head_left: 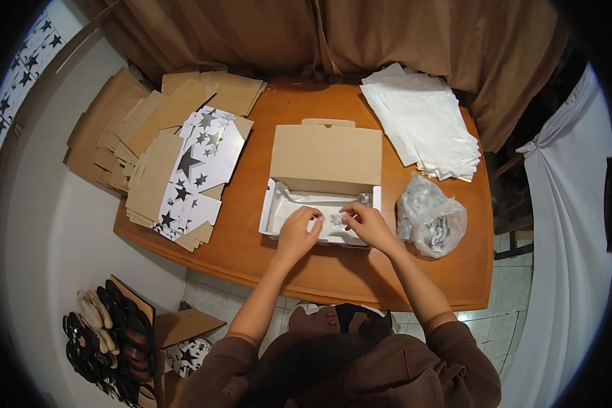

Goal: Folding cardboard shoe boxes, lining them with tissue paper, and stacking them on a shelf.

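Observation:
In the middle of the table stands an open cardboard box (326,155), its brown lid raised at the back. White tissue paper (285,204) lines its inside. My right hand (368,227) is over the box's front right part, finger and thumb closed on a small pale sachet with dark print (336,219). Over the front left part is my left hand (299,232), its fingers curled together near the tissue paper. Whatever its fingertips may hold is too small to make out.
To the right, a clear plastic bag (432,214) holds many small sachets. Behind it lies a stack of white paper sheets (425,122). Flat cardboard blanks (149,170), one star-printed (200,166), cover the left side. Shoes (109,333) sit on a rack at lower left.

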The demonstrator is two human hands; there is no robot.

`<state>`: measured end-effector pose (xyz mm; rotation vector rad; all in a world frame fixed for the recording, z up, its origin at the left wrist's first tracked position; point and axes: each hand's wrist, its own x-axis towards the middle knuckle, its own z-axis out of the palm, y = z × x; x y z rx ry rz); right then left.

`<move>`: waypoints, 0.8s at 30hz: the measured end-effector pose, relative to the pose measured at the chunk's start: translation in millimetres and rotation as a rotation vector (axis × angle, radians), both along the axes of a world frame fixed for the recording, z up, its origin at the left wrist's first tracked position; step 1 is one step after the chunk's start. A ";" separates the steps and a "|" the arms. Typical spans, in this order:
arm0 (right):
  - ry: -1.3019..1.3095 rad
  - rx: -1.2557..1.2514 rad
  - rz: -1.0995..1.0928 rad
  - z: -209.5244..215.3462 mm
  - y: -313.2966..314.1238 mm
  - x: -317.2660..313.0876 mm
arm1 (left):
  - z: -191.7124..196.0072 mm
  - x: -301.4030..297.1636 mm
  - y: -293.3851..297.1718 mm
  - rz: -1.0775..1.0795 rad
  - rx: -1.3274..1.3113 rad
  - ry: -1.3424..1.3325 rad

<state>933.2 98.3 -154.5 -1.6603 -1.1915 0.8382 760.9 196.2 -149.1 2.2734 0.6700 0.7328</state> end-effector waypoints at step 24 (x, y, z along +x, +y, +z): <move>-0.443 -0.299 0.424 8.7 50.0 -42.9 | -15.2 -93.3 67.3 -0.113 0.185 0.097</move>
